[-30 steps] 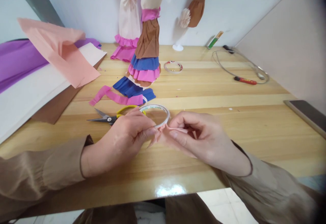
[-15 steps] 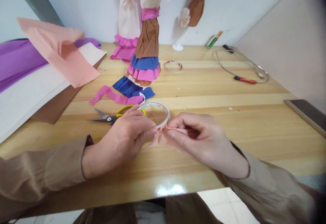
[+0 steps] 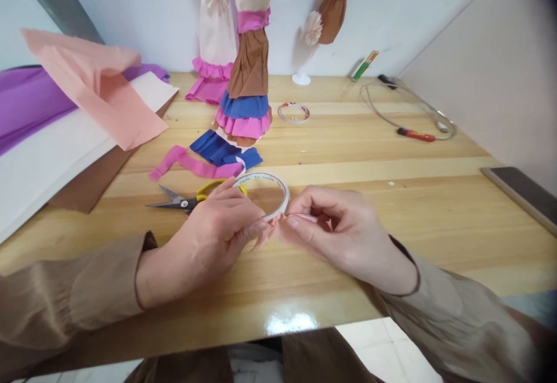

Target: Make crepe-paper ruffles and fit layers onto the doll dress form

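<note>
Between my two hands, a gathered strip of peach crepe paper (image 3: 274, 227) lies along the front edge of a tape roll (image 3: 282, 197). My left hand (image 3: 213, 226) is closed, pinching the strip's left part against the roll with thumb and fingers. With thumb and forefinger, my right hand (image 3: 339, 226) grips the strip's right part, the rest of it partly hidden by the fingers. Scissors (image 3: 187, 203) with yellow handles lie behind my left hand, blades apart. Beyond the roll are a pink paper strip (image 3: 191, 165) and a pleated blue paper piece (image 3: 221, 148).
Paper dresses with ruffled tiers (image 3: 250, 69) stand against the wall. Sheets of crepe paper (image 3: 117, 104) are stacked at the left. A small tape roll (image 3: 293, 112), a green tube (image 3: 364, 67), a grey cable (image 3: 409, 96) and a phone (image 3: 522, 194) lie further back and right.
My right hand has drawn slightly closer to the left, and less of the peach strip shows between its fingers. The whole view has shifted a little.
</note>
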Motion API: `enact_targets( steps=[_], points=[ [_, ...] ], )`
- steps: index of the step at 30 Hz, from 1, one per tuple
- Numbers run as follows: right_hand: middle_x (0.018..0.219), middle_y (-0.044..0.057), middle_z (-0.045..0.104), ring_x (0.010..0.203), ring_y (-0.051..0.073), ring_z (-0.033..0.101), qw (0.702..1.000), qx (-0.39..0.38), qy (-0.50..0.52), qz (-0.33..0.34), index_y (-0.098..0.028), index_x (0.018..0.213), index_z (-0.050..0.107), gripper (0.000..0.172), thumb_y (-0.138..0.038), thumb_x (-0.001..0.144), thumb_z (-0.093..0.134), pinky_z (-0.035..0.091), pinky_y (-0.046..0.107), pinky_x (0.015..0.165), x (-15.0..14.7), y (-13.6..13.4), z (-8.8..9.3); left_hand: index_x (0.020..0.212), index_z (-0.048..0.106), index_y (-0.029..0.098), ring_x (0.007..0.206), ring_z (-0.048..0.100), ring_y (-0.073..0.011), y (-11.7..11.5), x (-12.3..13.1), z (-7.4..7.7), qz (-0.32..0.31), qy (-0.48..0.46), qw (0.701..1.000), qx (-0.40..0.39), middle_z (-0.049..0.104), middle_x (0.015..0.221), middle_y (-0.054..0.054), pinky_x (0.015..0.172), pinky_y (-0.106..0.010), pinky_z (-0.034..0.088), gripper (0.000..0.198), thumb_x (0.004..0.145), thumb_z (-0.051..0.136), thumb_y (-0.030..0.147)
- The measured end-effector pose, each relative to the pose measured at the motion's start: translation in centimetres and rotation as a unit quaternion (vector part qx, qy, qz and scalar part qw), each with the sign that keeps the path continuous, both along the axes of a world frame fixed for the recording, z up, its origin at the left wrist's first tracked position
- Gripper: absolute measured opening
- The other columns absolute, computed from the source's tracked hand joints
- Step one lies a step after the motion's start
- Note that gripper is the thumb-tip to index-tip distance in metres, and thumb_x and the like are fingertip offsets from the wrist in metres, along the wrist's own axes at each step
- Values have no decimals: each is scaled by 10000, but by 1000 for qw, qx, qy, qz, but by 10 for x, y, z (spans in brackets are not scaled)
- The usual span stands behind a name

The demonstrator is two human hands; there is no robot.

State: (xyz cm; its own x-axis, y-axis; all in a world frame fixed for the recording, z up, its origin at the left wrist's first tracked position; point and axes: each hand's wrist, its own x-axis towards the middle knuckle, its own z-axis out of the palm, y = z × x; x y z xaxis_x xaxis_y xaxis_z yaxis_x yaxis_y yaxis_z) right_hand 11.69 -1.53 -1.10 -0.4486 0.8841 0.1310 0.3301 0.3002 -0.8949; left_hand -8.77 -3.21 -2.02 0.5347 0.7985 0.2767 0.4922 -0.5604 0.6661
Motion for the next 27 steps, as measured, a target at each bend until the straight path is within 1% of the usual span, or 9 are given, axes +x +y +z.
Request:
enact_targets(
  steps=[7, 12, 14, 17, 19, 22, 23, 25, 27],
  points=[
    [581, -40, 515, 475, 61, 424, 999, -32, 18, -12, -190, 653, 535, 197, -213, 827, 627, 348, 199, 427, 0, -2, -4, 652, 558, 157, 731, 553, -138, -1, 0, 2, -6, 6, 1000, 11, 623, 668, -14, 854, -327, 440, 326, 951, 428, 164],
    [570, -45, 482, 484, 64, 417, 999, -45, 18, -24, -191, 630, 490, 234, -226, 792, 656, 333, 197, 422, 0, 0, -9, 665, 547, 155, 722, 555, -134, -2, 0, -2, -21, 2, 999, 50, 628, 681, -12, 847, -338, 448, 304, 945, 429, 131],
    [556, -55, 453, 480, 62, 409, 997, -64, 21, -29, -198, 611, 446, 276, -229, 773, 667, 332, 200, 426, 0, 2, -11, 679, 550, 157, 737, 559, -138, -1, -1, -6, -36, -8, 997, 75, 608, 670, -8, 848, -339, 453, 292, 941, 427, 120],
    [561, -54, 474, 491, 76, 460, 994, -100, 42, -33, -212, 618, 391, 335, -243, 735, 703, 360, 210, 443, 0, 4, -13, 717, 565, 166, 790, 565, -143, 3, -3, -11, -74, -22, 993, 94, 600, 693, -3, 882, -338, 459, 266, 933, 424, 99],
    [570, -62, 494, 491, 81, 475, 992, -107, 57, -33, -212, 706, 447, 274, -227, 718, 720, 371, 209, 447, 0, 4, -13, 728, 565, 171, 833, 569, -146, 5, -5, -13, -86, -17, 992, 95, 606, 722, -3, 933, -354, 448, 256, 933, 429, 98],
    [573, -81, 483, 480, 79, 458, 991, -112, 71, 6, -209, 954, 538, 236, -216, 766, 682, 362, 201, 447, 1, 4, -12, 721, 548, 167, 848, 572, -144, 7, -5, -11, -96, -4, 990, 108, 590, 702, -3, 943, -345, 458, 267, 945, 418, 102],
    [580, -73, 489, 486, 79, 459, 990, -116, 74, 28, -203, 960, 552, 201, -226, 790, 658, 362, 202, 452, 1, 4, -12, 715, 541, 165, 834, 572, -140, 7, -5, -10, -102, -3, 989, 111, 577, 679, 0, 932, -332, 468, 278, 950, 407, 101],
    [604, -45, 523, 509, 82, 479, 988, -122, 70, 58, -188, 849, 565, 97, -243, 809, 633, 374, 208, 469, 2, 4, -11, 695, 530, 163, 828, 575, -142, 7, -5, -5, -110, 1, 988, 111, 548, 637, 2, 935, -329, 469, 303, 959, 390, 111],
    [624, -22, 558, 531, 89, 504, 988, -127, 61, 59, -181, 763, 547, 124, -256, 794, 640, 392, 213, 487, 3, 6, -10, 698, 541, 161, 858, 576, -164, 6, -4, 2, -97, 11, 991, 87, 540, 635, -5, 958, -367, 447, 317, 973, 383, 163]
  ],
)
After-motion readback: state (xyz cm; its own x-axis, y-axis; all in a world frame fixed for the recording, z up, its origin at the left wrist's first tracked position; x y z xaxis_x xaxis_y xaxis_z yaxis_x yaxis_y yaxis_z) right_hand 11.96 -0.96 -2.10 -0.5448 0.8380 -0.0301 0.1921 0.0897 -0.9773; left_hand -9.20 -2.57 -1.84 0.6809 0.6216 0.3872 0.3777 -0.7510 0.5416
